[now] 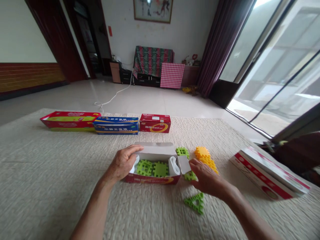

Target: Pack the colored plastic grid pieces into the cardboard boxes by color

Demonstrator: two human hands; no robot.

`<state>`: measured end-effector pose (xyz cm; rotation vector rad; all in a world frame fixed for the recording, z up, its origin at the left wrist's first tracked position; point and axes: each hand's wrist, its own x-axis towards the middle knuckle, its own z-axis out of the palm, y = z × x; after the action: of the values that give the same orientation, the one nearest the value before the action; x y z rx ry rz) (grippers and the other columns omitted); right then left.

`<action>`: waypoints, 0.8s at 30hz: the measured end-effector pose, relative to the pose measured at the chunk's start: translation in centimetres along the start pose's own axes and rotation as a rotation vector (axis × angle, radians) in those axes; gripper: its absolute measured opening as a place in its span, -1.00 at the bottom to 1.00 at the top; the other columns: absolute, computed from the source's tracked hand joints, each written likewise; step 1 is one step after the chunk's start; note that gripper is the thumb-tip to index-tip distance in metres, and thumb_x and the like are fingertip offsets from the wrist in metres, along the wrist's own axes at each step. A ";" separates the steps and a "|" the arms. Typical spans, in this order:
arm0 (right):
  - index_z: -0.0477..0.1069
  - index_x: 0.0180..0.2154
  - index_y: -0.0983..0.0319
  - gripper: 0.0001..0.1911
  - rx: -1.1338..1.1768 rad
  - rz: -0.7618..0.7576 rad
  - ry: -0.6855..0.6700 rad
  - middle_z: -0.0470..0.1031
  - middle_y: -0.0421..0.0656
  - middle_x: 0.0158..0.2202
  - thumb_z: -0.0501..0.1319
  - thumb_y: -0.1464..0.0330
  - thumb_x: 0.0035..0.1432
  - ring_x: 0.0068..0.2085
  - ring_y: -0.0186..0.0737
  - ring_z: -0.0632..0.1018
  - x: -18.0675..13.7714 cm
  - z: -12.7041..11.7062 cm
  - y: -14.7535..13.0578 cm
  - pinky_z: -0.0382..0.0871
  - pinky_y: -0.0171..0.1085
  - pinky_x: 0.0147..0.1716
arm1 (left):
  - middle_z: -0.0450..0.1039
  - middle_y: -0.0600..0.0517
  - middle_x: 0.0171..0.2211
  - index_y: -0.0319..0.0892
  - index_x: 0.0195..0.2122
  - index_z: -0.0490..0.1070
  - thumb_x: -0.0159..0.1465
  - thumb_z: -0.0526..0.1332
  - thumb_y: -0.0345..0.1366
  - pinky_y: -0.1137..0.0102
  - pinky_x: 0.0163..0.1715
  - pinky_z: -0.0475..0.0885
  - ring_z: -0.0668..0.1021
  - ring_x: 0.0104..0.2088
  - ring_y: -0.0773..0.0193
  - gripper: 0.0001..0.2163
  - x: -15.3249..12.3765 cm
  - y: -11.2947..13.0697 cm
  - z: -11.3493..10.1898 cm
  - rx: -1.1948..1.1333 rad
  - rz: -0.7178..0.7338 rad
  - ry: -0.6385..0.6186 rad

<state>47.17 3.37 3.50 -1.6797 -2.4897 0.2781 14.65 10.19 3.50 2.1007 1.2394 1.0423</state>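
A small red cardboard box (152,180) sits in front of me with its lid (156,148) raised at the back. Inside lie green square interlocking blocks (160,169), with a rolled white piece (174,166) at the right end and another partly hidden at the left. My left hand (124,162) is closed around the box's left end, its fingers over the rear corner. Beside the box's right side flap (184,164), my right hand (205,176) has its fingers stretched out and the thumb apart. Partly under that hand is a green block (190,175).
Yellow blocks (203,152) and a green triangular block (196,202) lie to the right. A white-and-red box (270,173) stands farther right. Behind are a long red-and-green box (71,121), blue battery boxes (116,126) and another red box (155,123), all on the quilted cover (62,186).
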 end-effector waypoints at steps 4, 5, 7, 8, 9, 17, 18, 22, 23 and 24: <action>0.37 -0.29 0.18 -0.71 0.019 -0.008 0.042 0.44 -0.09 -0.25 0.20 0.53 -0.14 -0.26 -0.17 0.48 -0.5 0.1 1.5 0.42 -0.17 -0.25 | 0.53 0.03 -0.04 -0.16 -0.10 0.50 0.16 0.04 -0.49 0.32 0.10 0.35 0.51 0.01 0.26 -0.65 0.0 0.4 -0.2 -0.051 -0.038 0.008; 0.37 -0.29 0.18 -0.72 0.009 0.012 0.054 0.44 -0.08 -0.26 0.21 0.51 -0.14 -0.28 -0.17 0.49 -0.6 -0.4 2.0 0.43 -0.15 -0.27 | 0.53 0.03 -0.05 -0.16 -0.11 0.50 0.16 0.04 -0.49 0.32 0.09 0.36 0.52 0.00 0.26 -0.65 0.0 0.5 -0.3 -0.064 -0.045 0.008; 0.37 -0.28 0.17 -0.74 -0.016 0.064 0.111 0.44 -0.07 -0.25 0.25 0.44 -0.12 -0.33 -0.15 0.50 -0.9 -2.1 2.6 0.44 -0.11 -0.32 | 0.55 0.03 -0.07 -0.16 -0.12 0.51 0.15 0.03 -0.50 0.32 0.08 0.37 0.53 -0.03 0.25 -0.64 0.0 0.7 -0.3 -0.090 -0.054 0.011; 0.37 -0.27 0.17 -0.75 -0.025 0.079 0.163 0.44 -0.05 -0.23 0.26 0.40 -0.09 -0.34 -0.14 0.51 -0.8 -3.1 2.5 0.44 -0.10 -0.33 | 0.55 0.03 -0.08 -0.16 -0.13 0.51 0.15 0.02 -0.50 0.32 0.07 0.37 0.53 -0.03 0.25 -0.64 0.0 0.8 -0.4 -0.100 -0.052 0.013; 0.37 -0.26 0.16 -0.76 -0.025 0.080 0.220 0.43 -0.04 -0.21 0.26 0.35 -0.06 -0.34 -0.14 0.51 -0.6 -4.2 2.1 0.44 -0.09 -0.34 | 0.55 0.03 -0.09 -0.16 -0.13 0.51 0.14 0.01 -0.51 0.32 0.07 0.37 0.53 -0.04 0.25 -0.64 0.0 0.8 -0.4 -0.109 -0.046 0.015; 0.38 -0.20 0.18 -0.72 0.152 -0.138 0.185 0.41 -0.11 -0.18 0.28 0.38 -0.03 -0.30 -0.24 0.49 4.9 -6.4 -9.4 0.42 -0.21 -0.29 | 0.54 0.03 -0.09 -0.14 -0.13 0.51 0.13 0.00 -0.54 0.37 0.05 0.37 0.53 -0.03 0.27 -0.61 0.0 0.5 -0.1 -0.140 -0.019 0.026; 0.38 -0.21 0.19 -0.72 0.158 -0.147 0.152 0.40 -0.12 -0.18 0.28 0.40 -0.04 -0.29 -0.24 0.49 5.7 -6.0 -10.5 0.41 -0.21 -0.28 | 0.54 0.04 -0.09 -0.14 -0.13 0.51 0.13 0.00 -0.55 0.37 0.04 0.38 0.53 -0.04 0.28 -0.61 0.0 0.5 -0.1 -0.143 -0.016 0.028; 0.37 -0.23 0.20 -0.72 0.148 -0.178 0.095 0.39 -0.10 -0.20 0.29 0.42 -0.07 -0.25 -0.20 0.47 7.6 -4.2 -12.2 0.40 -0.19 -0.25 | 0.55 0.03 -0.11 -0.16 -0.13 0.51 0.11 0.00 -0.57 0.38 0.02 0.39 0.54 -0.05 0.28 -0.59 0.0 0.4 0.0 -0.149 0.013 0.044; 0.37 -0.24 0.20 -0.72 0.144 -0.186 0.098 0.39 -0.09 -0.21 0.29 0.42 -0.08 -0.25 -0.19 0.47 7.8 -3.8 -12.3 0.40 -0.18 -0.25 | 0.55 0.03 -0.11 -0.16 -0.13 0.51 0.11 -0.01 -0.57 0.38 0.02 0.39 0.54 -0.05 0.28 -0.59 0.0 0.4 0.0 -0.152 0.022 0.047; 0.37 -0.24 0.19 -0.72 0.143 -0.194 0.104 0.39 -0.08 -0.20 0.30 0.41 -0.08 -0.25 -0.18 0.46 7.9 -3.5 -12.4 0.40 -0.18 -0.25 | 0.55 0.03 -0.11 -0.16 -0.13 0.51 0.12 -0.01 -0.58 0.38 0.03 0.39 0.54 -0.05 0.28 -0.59 0.0 0.4 0.0 -0.155 0.029 0.049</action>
<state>33.76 6.48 9.68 -1.3524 -2.4675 0.3300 14.85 10.02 3.81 1.9916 1.1156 1.1700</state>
